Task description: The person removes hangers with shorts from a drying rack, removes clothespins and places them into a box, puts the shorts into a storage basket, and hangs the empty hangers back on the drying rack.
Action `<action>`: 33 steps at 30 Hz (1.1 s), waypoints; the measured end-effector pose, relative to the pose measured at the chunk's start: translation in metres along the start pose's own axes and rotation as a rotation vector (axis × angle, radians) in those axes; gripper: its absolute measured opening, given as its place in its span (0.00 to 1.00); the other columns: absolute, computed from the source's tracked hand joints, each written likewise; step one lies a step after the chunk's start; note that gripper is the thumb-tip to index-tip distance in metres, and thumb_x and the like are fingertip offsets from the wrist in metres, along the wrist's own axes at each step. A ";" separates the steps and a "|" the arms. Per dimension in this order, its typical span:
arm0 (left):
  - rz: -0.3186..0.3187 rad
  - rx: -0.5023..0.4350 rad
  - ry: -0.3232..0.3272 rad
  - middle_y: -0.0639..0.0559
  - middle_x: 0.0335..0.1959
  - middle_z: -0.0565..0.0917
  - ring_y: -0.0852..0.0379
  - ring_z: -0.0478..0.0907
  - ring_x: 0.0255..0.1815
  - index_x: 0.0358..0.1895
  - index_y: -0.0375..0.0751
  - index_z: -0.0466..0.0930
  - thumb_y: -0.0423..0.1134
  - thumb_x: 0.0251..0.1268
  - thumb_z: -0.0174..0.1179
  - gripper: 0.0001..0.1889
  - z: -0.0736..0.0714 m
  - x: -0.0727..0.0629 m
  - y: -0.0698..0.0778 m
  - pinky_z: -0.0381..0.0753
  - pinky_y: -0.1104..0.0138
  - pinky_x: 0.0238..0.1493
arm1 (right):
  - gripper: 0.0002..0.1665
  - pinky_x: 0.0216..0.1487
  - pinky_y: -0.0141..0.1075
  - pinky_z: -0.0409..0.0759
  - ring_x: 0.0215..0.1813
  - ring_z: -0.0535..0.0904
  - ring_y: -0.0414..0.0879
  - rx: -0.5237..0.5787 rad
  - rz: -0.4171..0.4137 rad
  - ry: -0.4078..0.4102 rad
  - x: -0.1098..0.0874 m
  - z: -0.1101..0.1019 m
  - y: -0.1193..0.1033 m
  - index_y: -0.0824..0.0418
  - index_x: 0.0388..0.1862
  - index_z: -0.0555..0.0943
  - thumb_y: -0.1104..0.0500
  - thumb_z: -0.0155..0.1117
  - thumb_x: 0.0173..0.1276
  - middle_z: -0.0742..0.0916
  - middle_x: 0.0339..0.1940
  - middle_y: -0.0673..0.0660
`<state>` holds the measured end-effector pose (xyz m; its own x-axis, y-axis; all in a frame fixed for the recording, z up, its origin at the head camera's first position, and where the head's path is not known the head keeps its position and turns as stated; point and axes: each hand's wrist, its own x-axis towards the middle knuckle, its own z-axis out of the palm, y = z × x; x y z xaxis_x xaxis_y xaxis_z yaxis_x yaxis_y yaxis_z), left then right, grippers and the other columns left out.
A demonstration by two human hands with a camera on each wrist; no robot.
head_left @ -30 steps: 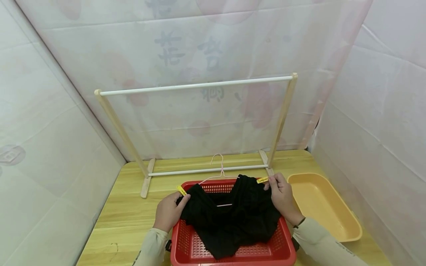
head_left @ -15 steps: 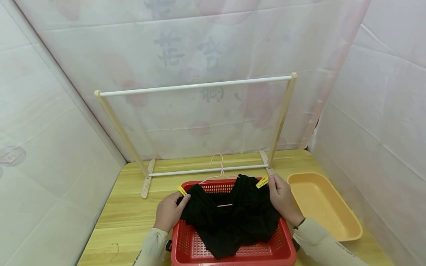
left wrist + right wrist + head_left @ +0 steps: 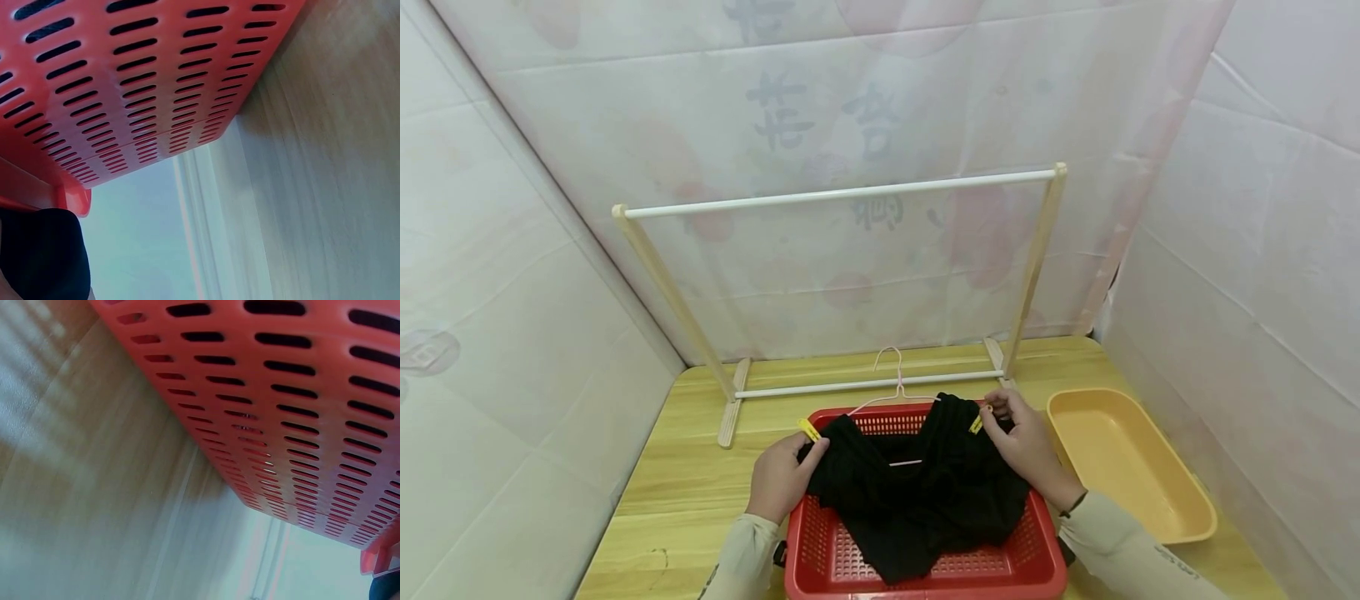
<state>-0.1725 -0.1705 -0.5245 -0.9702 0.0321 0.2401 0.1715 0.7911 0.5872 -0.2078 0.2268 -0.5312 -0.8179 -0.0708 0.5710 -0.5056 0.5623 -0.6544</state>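
A black garment (image 3: 917, 508) hangs on a pale pink wire hanger (image 3: 887, 398) and drapes into a red basket (image 3: 1052, 575). My left hand (image 3: 782, 477) pinches the garment's left side, thumb on top, beside a yellow clothespin (image 3: 809, 430). At the garment's right side my right hand (image 3: 1026, 442) pinches a second yellow clothespin (image 3: 977, 423) between thumb and fingers. Whether that clothespin bites the cloth is hard to tell. In the left wrist view, the basket's slotted wall (image 3: 137, 87) fills the top, with dark cloth (image 3: 44, 253) at the lower left. Both wrist views hide the fingertips.
A wooden rack with a white top rail (image 3: 842, 193) and a lower white bar (image 3: 865, 387) stands behind the basket. To the right lies a yellow tray (image 3: 1131, 467) on the wood-grain table (image 3: 662, 500). Pale cloth walls (image 3: 520, 292) enclose the table.
My right hand has shifted slightly left, and its clothespin has turned from nearly sideways to a steep slant. The left hand, garment and hanger stay in place.
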 end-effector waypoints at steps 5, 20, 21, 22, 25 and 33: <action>0.007 -0.002 0.008 0.61 0.16 0.68 0.62 0.69 0.21 0.24 0.55 0.73 0.61 0.74 0.59 0.21 0.000 0.000 0.000 0.69 0.64 0.31 | 0.11 0.46 0.22 0.74 0.42 0.81 0.40 -0.030 0.004 0.010 0.000 0.000 -0.002 0.58 0.48 0.85 0.65 0.71 0.68 0.89 0.43 0.50; 0.026 0.013 0.025 0.61 0.16 0.65 0.63 0.66 0.19 0.23 0.55 0.71 0.59 0.75 0.60 0.22 0.000 -0.001 0.001 0.67 0.66 0.29 | 0.06 0.39 0.27 0.71 0.39 0.75 0.37 0.041 -0.055 0.078 -0.001 -0.001 0.001 0.62 0.47 0.83 0.68 0.66 0.73 0.84 0.37 0.52; 0.022 0.010 0.019 0.60 0.16 0.65 0.63 0.67 0.20 0.23 0.55 0.71 0.59 0.75 0.60 0.22 0.000 -0.001 0.001 0.67 0.65 0.29 | 0.06 0.39 0.27 0.71 0.39 0.75 0.37 0.047 -0.049 0.073 -0.002 -0.002 0.000 0.62 0.47 0.82 0.68 0.65 0.74 0.84 0.37 0.53; 0.016 0.010 0.013 0.60 0.16 0.66 0.63 0.67 0.20 0.23 0.55 0.71 0.60 0.75 0.59 0.22 0.000 -0.001 0.001 0.68 0.65 0.30 | 0.07 0.39 0.27 0.72 0.39 0.76 0.37 0.059 -0.045 0.069 -0.002 -0.003 -0.001 0.63 0.48 0.82 0.68 0.64 0.74 0.85 0.38 0.54; 0.001 0.011 -0.009 0.61 0.16 0.67 0.63 0.69 0.21 0.23 0.56 0.72 0.61 0.75 0.58 0.22 0.001 -0.001 0.000 0.69 0.64 0.32 | 0.09 0.40 0.26 0.72 0.42 0.76 0.37 0.084 -0.020 0.062 -0.003 -0.006 -0.003 0.64 0.51 0.81 0.70 0.63 0.75 0.86 0.42 0.57; 0.010 0.011 -0.001 0.60 0.17 0.68 0.62 0.68 0.21 0.24 0.55 0.72 0.61 0.74 0.59 0.22 0.000 0.000 -0.002 0.69 0.64 0.31 | 0.11 0.46 0.21 0.74 0.45 0.79 0.33 0.145 0.058 0.030 0.006 -0.031 -0.033 0.72 0.53 0.78 0.74 0.62 0.73 0.86 0.47 0.68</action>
<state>-0.1725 -0.1717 -0.5256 -0.9686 0.0413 0.2450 0.1798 0.7972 0.5763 -0.1876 0.2329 -0.4903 -0.8395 -0.0155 0.5432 -0.4936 0.4396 -0.7504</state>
